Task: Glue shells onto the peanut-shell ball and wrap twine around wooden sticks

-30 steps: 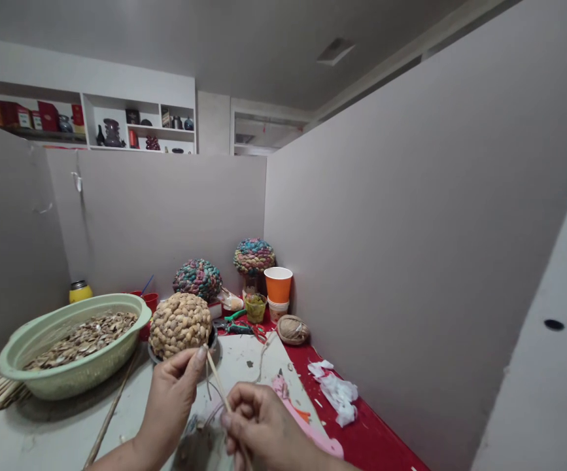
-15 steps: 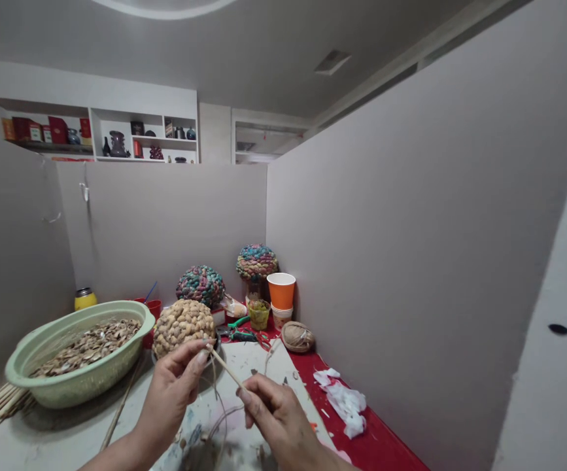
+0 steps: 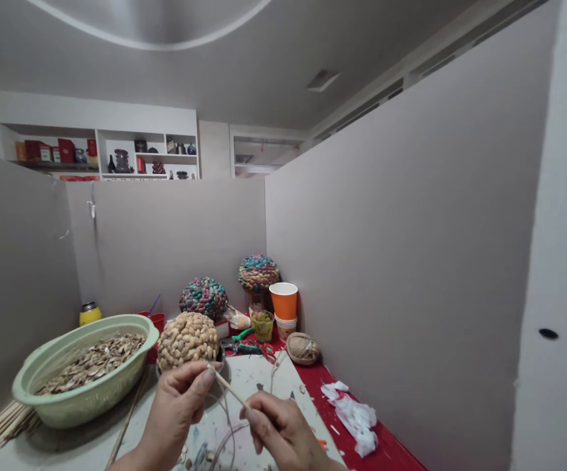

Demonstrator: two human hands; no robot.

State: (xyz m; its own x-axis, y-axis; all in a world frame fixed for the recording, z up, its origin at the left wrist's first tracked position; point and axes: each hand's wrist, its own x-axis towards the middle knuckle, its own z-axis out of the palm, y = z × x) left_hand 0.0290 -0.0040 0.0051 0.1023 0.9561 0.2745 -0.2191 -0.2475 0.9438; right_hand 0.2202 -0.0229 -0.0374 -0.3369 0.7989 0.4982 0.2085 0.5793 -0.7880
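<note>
My left hand (image 3: 178, 396) is closed, thumb and forefinger pinching at the upper tip of a thin wooden stick (image 3: 230, 388). A tiny pale bit shows at that tip, too small to name. My right hand (image 3: 280, 425) grips the stick's lower end, its fingers curled. Thin string (image 3: 232, 428) hangs in loops below the stick, between my hands; where it is fastened is hidden. Just behind my left hand, a ball covered with tan shell-like pieces (image 3: 188, 340) rests in a dark dish, whose rim is partly hidden.
On the left stands a green basin (image 3: 82, 409) of flat brown pieces, with a bundle of sticks (image 3: 1, 432) beside it. Behind are two multicoloured balls, green-handled pliers (image 3: 244, 343), an orange cup (image 3: 284, 304) and a twine ball (image 3: 303, 348). Crumpled white tissue (image 3: 354, 415) lies at right.
The whole view has tilted up slightly, so everything sits lower in the picture. Both hands keep their hold on the stick, with only slight finger movement.
</note>
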